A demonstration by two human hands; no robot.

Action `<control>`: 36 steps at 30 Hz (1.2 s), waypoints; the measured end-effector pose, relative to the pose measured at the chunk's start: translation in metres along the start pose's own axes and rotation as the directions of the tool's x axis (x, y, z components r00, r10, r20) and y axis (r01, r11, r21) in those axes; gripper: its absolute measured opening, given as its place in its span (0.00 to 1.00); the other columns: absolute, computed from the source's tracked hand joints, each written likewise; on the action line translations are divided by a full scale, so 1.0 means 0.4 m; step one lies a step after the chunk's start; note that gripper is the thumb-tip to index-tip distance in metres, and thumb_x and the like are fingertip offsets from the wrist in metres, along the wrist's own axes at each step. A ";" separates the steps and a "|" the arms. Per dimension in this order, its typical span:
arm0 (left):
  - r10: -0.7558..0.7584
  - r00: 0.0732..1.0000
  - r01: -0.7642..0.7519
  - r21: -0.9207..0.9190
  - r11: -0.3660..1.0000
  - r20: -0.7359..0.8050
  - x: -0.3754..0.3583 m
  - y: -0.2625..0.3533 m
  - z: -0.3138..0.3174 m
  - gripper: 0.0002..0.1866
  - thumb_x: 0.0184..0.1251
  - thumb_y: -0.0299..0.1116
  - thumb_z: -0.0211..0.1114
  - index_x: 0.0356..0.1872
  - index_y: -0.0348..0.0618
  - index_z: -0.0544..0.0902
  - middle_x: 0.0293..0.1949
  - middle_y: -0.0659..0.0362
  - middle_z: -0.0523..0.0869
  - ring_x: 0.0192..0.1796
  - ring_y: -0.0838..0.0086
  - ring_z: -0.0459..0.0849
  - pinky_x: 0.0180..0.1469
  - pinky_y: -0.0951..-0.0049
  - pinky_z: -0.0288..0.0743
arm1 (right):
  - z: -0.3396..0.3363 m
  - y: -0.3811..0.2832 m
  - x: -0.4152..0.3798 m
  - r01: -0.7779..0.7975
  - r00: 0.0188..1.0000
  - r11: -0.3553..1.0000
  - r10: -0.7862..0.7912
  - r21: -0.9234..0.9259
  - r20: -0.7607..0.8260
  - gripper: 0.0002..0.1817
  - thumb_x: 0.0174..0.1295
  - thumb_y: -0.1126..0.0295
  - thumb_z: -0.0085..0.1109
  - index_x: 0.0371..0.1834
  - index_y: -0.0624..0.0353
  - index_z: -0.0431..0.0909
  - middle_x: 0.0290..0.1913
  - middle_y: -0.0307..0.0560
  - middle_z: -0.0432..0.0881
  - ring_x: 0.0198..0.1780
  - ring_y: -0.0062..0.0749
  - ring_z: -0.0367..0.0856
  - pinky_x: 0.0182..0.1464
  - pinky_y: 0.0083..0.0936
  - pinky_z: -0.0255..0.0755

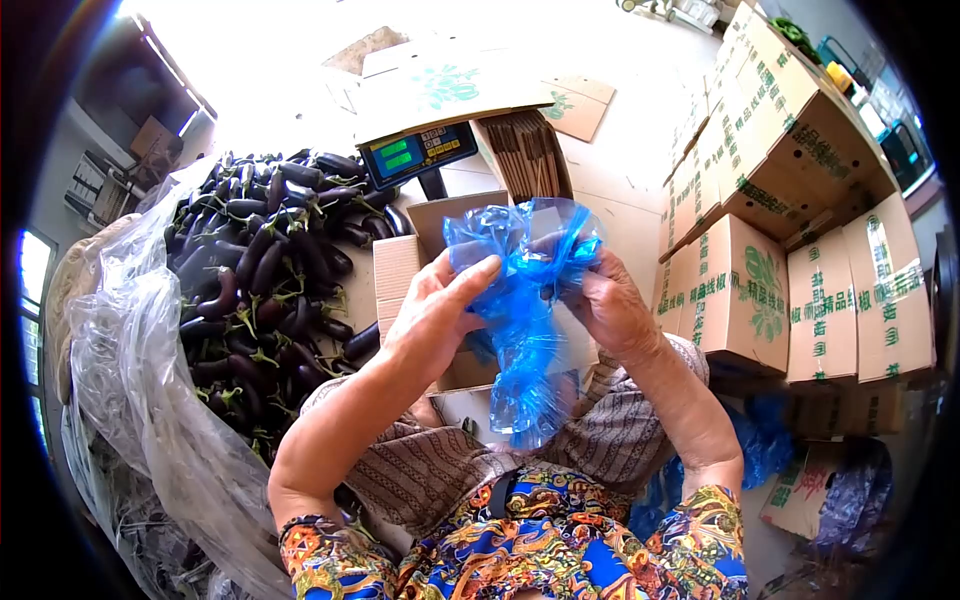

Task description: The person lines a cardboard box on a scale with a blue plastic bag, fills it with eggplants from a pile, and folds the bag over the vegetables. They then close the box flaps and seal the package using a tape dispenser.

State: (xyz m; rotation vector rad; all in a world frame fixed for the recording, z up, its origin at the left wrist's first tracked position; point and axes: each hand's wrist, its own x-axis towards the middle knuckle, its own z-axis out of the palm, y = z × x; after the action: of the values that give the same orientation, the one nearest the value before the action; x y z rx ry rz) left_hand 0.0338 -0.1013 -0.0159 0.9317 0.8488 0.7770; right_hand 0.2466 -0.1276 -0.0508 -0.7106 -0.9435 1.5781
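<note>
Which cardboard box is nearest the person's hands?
The open box below the held blue plastic; the cardboard-filled box and printed boxes sit farther off.

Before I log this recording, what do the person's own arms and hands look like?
The left hand and right hand are bare: no gloves show, nor any watch or bracelet. The forearms are uncovered. The short sleeves end near the elbows, with a busy swirling print in blue, orange, yellow and black.

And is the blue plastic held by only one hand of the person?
No, the fingers of both the left hand and the right hand grip the blue plastic.
</note>
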 end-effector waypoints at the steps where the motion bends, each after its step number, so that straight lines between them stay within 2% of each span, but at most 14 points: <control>1: 0.038 0.999 -0.039 -0.087 0.995 -0.010 0.017 -0.011 -0.017 0.23 0.71 0.39 0.62 0.60 0.38 0.73 0.52 0.52 0.82 0.53 0.67 0.83 0.55 0.61 0.79 | 0.008 0.001 -0.002 -0.014 1.000 0.995 0.016 0.097 -0.018 0.18 0.71 0.78 0.39 0.58 0.59 0.77 0.53 0.44 0.83 0.52 0.25 0.81 0.57 0.27 0.77; 4: 0.183 0.983 -0.157 -0.420 0.894 0.022 0.065 -0.021 -0.110 0.13 0.71 0.24 0.55 0.54 0.35 0.76 0.46 0.53 0.84 0.47 0.68 0.86 0.51 0.65 0.82 | -0.030 -0.002 -0.013 0.019 0.969 0.995 0.006 0.102 -0.247 0.18 0.74 0.71 0.46 0.65 0.55 0.72 0.50 0.38 0.82 0.48 0.23 0.82 0.47 0.20 0.79; 7: 0.239 0.937 -0.329 -0.410 0.851 -0.256 0.019 0.021 -0.215 0.14 0.75 0.31 0.49 0.54 0.38 0.77 0.47 0.53 0.86 0.47 0.66 0.86 0.52 0.60 0.82 | -0.115 -0.031 -0.056 -0.063 0.896 0.998 0.048 -0.020 -0.441 0.20 0.71 0.64 0.56 0.64 0.55 0.71 0.45 0.38 0.81 0.42 0.19 0.81 0.34 0.11 0.79; 10: 0.268 0.942 -0.336 -0.516 0.788 -0.204 -0.022 0.008 -0.377 0.13 0.76 0.32 0.50 0.52 0.39 0.79 0.46 0.53 0.87 0.47 0.64 0.87 0.54 0.58 0.82 | -0.245 -0.049 -0.115 -0.138 0.907 0.923 -0.027 -0.358 -0.420 0.12 0.72 0.68 0.55 0.54 0.58 0.78 0.42 0.39 0.82 0.40 0.17 0.81 0.38 0.14 0.78; 11: 0.285 0.940 -0.342 -0.516 0.785 -0.190 -0.038 0.003 -0.403 0.13 0.76 0.32 0.50 0.52 0.40 0.79 0.46 0.53 0.87 0.47 0.64 0.88 0.54 0.58 0.82 | -0.280 -0.056 -0.133 -0.201 0.914 0.801 -0.054 -0.564 -0.403 0.10 0.71 0.70 0.54 0.51 0.57 0.80 0.40 0.40 0.85 0.39 0.20 0.82 0.40 0.19 0.79; 12: 0.298 0.930 -0.367 -0.496 0.787 -0.215 -0.054 0.002 -0.406 0.13 0.76 0.31 0.50 0.52 0.39 0.79 0.46 0.53 0.87 0.47 0.64 0.88 0.54 0.59 0.83 | -0.309 -0.077 -0.153 -0.199 0.961 0.323 -0.122 -0.925 -0.250 0.10 0.69 0.72 0.54 0.49 0.56 0.81 0.40 0.46 0.87 0.39 0.28 0.85 0.41 0.25 0.79; 13: 0.313 0.919 -0.392 -0.478 0.786 -0.238 -0.067 0.001 -0.408 0.12 0.76 0.31 0.50 0.52 0.39 0.78 0.47 0.53 0.87 0.47 0.64 0.88 0.53 0.59 0.83 | -0.354 -0.096 -0.174 -0.173 0.985 0.062 0.001 -0.983 -0.174 0.11 0.66 0.73 0.55 0.50 0.56 0.81 0.39 0.52 0.87 0.39 0.39 0.86 0.42 0.32 0.79; 18: 0.326 0.937 -0.347 -0.213 0.913 -0.129 -0.098 -0.012 -0.380 0.15 0.71 0.28 0.59 0.57 0.38 0.77 0.45 0.58 0.87 0.42 0.74 0.87 0.49 0.71 0.83 | -0.338 -0.126 -0.195 -0.113 0.990 -0.703 -0.023 -0.702 -0.136 0.11 0.65 0.70 0.58 0.49 0.58 0.81 0.47 0.52 0.84 0.46 0.45 0.84 0.50 0.38 0.78; 23: 0.370 0.926 -0.371 -0.003 0.929 0.067 -0.120 0.023 -0.302 0.15 0.68 0.28 0.64 0.53 0.34 0.80 0.44 0.57 0.86 0.41 0.76 0.86 0.43 0.74 0.83 | -0.117 -0.173 -0.098 0.080 0.985 0.124 0.145 -0.989 0.098 0.20 0.65 0.71 0.58 0.61 0.54 0.76 0.55 0.55 0.81 0.52 0.46 0.82 0.51 0.36 0.78; 30: 0.471 0.855 -0.479 -0.015 0.877 0.217 -0.152 0.039 -0.287 0.13 0.67 0.24 0.62 0.50 0.31 0.82 0.44 0.51 0.86 0.40 0.70 0.87 0.42 0.73 0.84 | -0.086 0.060 0.087 0.207 0.899 0.241 0.336 -0.948 0.282 0.46 0.56 0.45 0.66 0.74 0.54 0.59 0.69 0.55 0.70 0.71 0.53 0.63 0.73 0.43 0.57; 31: 0.474 0.854 -0.483 -0.010 0.875 0.216 -0.160 0.044 -0.291 0.13 0.66 0.24 0.61 0.50 0.31 0.82 0.44 0.50 0.86 0.40 0.69 0.88 0.41 0.73 0.84 | -0.075 0.079 0.099 0.196 0.890 0.299 0.345 -0.934 0.297 0.36 0.57 0.49 0.67 0.66 0.55 0.72 0.55 0.51 0.81 0.57 0.44 0.76 0.62 0.38 0.69; 33: 0.499 0.847 -0.516 0.064 0.854 0.182 -0.174 0.055 -0.304 0.14 0.66 0.25 0.61 0.51 0.31 0.81 0.44 0.49 0.85 0.41 0.68 0.88 0.41 0.71 0.85 | -0.058 0.079 0.122 -0.095 0.798 0.418 0.575 -0.903 0.182 0.21 0.57 0.56 0.68 0.49 0.57 0.83 0.35 0.44 0.84 0.38 0.31 0.79 0.46 0.30 0.75; 34: 0.500 0.855 -0.512 0.073 0.856 0.139 -0.181 0.057 -0.316 0.14 0.67 0.25 0.60 0.51 0.31 0.81 0.45 0.49 0.85 0.42 0.68 0.87 0.42 0.71 0.85 | -0.060 0.078 0.118 -0.019 0.851 0.468 0.472 -0.883 0.231 0.12 0.58 0.61 0.68 0.36 0.59 0.85 0.24 0.40 0.80 0.29 0.23 0.77 0.36 0.25 0.73; 36: 0.482 0.876 -0.472 0.202 0.858 0.002 -0.191 0.057 -0.347 0.14 0.67 0.23 0.58 0.52 0.31 0.81 0.46 0.52 0.86 0.44 0.71 0.86 0.47 0.74 0.82 | -0.094 0.044 0.122 -0.061 0.875 0.535 0.435 -0.843 0.212 0.10 0.62 0.63 0.65 0.37 0.58 0.82 0.37 0.38 0.83 0.38 0.22 0.78 0.44 0.22 0.72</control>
State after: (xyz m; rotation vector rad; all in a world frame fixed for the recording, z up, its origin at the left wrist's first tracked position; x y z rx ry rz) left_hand -0.1258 -0.1085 -0.0219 1.3337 0.7506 1.1630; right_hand 0.2595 -0.0734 -0.0828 -1.2396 -2.0501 1.5102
